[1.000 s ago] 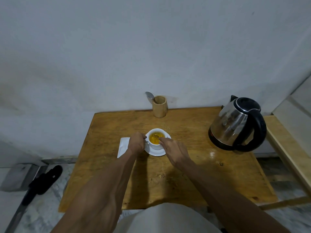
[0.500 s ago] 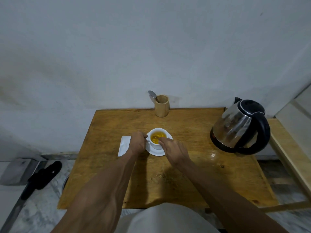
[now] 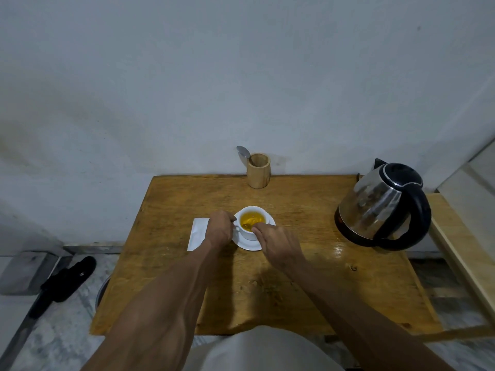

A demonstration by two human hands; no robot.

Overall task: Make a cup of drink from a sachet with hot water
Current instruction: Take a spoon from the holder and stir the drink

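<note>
White cup (image 3: 249,234) sat on a white saucer (image 3: 247,245) near the middle of the wooden surface (image 3: 308,290), filled with yellow-orange drink (image 3: 250,219). Left hand (image 3: 219,230) was curled at the cup's left side, fingers closed on the handle. Right hand (image 3: 278,243) was at the cup's right rim, fingertips pinched together over the drink; something thin seemed held there, too small to tell what. White sachet (image 3: 198,234) lay flat on the surface just left of the left hand, partly under the wrist. Steel kettle (image 3: 380,207) with black handle stood at the right edge, well apart from the cup. Wooden holder (image 3: 258,171) with a spoon (image 3: 243,152) stood at the back edge by the wall.
</note>
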